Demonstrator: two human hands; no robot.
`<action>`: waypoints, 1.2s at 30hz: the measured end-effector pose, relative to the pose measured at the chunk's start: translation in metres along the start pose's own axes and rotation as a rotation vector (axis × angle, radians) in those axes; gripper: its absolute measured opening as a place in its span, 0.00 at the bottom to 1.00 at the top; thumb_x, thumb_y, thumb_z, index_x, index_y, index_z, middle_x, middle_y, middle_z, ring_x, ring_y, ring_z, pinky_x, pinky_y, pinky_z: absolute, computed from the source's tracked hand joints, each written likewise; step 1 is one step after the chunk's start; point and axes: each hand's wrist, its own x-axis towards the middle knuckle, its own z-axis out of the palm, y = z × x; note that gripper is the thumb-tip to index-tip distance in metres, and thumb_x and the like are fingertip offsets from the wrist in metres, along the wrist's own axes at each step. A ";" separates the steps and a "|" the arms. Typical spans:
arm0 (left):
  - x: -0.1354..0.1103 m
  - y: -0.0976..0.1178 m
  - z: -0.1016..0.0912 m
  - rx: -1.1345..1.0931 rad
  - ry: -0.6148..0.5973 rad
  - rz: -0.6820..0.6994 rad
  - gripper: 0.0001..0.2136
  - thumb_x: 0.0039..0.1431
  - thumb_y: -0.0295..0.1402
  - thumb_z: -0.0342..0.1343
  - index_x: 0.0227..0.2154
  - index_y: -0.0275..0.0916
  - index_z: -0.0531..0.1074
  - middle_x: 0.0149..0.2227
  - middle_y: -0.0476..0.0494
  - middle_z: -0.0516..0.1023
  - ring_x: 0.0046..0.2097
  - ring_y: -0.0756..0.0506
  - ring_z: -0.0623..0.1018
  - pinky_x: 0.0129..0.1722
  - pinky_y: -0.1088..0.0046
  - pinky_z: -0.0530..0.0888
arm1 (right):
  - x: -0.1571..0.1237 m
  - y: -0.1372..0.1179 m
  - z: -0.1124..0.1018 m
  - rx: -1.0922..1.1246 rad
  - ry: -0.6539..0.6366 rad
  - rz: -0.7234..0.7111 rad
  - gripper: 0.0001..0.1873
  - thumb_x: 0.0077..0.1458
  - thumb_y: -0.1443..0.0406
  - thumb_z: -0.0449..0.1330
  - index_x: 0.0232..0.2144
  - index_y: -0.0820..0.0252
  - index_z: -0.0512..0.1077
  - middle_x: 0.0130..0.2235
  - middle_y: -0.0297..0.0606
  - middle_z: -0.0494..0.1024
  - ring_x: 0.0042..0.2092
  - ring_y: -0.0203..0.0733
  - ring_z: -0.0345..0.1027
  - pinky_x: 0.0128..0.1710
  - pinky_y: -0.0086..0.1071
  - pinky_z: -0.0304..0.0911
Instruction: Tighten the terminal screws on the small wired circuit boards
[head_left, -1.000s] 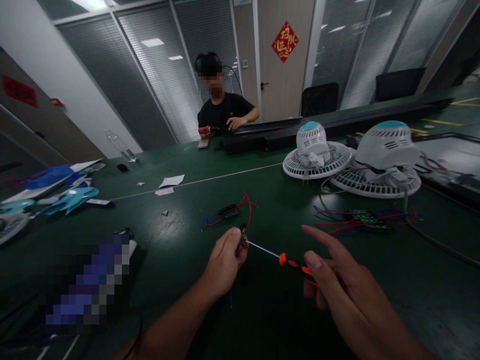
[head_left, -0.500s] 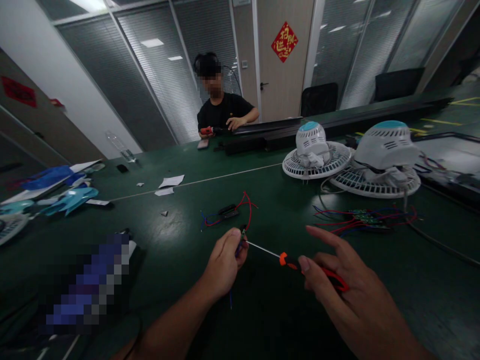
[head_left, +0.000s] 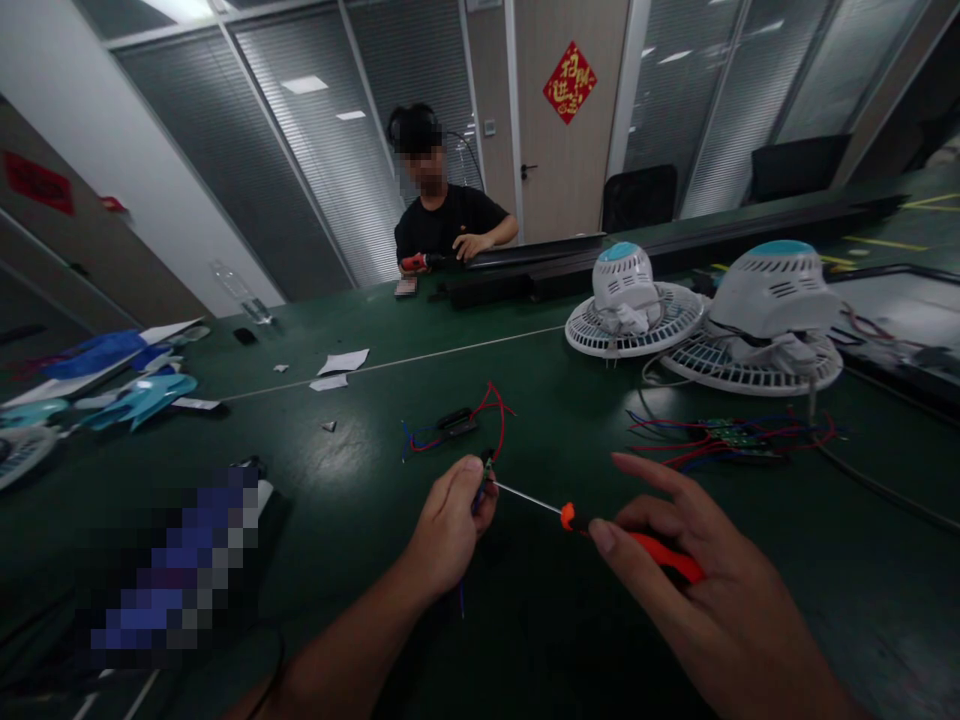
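Note:
Pinched in my left hand (head_left: 448,515) is a small green circuit board (head_left: 486,470) with red and blue wires; my fingers cover most of it. My right hand (head_left: 697,580) holds a screwdriver (head_left: 664,555) with a red and black handle and an orange collar, thumb along the handle and index finger stretched out. The thin metal shaft points left, its tip at the board. Just beyond my left hand a dark module (head_left: 456,425) with red and blue wires lies on the green table (head_left: 360,530).
White fan parts (head_left: 626,290) and a larger fan housing (head_left: 772,300) stand at the right. Several wired circuit boards (head_left: 727,435) lie before them. Paper scraps (head_left: 343,362), light-blue fan blades (head_left: 142,398) and a bottle (head_left: 244,295) are leftward. Across the table sits a person (head_left: 450,220).
The screwdriver handle has turned in my right fingers, showing more of its red side. My right thumb has shifted slightly left. My left hand has stayed in place with the board.

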 end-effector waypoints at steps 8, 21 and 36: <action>0.000 0.001 0.001 -0.013 0.043 -0.013 0.16 0.48 0.46 0.54 0.24 0.35 0.67 0.19 0.53 0.64 0.19 0.55 0.62 0.17 0.82 0.56 | -0.001 0.001 0.000 0.174 -0.092 0.234 0.26 0.59 0.52 0.41 0.54 0.58 0.58 0.19 0.30 0.73 0.19 0.37 0.68 0.17 0.29 0.63; -0.001 0.001 0.000 0.020 -0.010 -0.017 0.15 0.52 0.45 0.51 0.23 0.37 0.67 0.16 0.56 0.61 0.17 0.56 0.58 0.16 0.81 0.55 | 0.002 0.001 0.004 0.151 -0.038 0.137 0.23 0.56 0.55 0.48 0.52 0.59 0.57 0.20 0.29 0.72 0.19 0.36 0.66 0.17 0.30 0.62; -0.001 0.001 0.000 -0.011 -0.005 -0.011 0.16 0.51 0.45 0.52 0.23 0.35 0.67 0.18 0.54 0.62 0.18 0.55 0.60 0.17 0.81 0.56 | 0.001 0.000 0.002 0.160 -0.003 0.143 0.25 0.54 0.54 0.52 0.51 0.57 0.55 0.27 0.32 0.75 0.23 0.37 0.69 0.24 0.32 0.64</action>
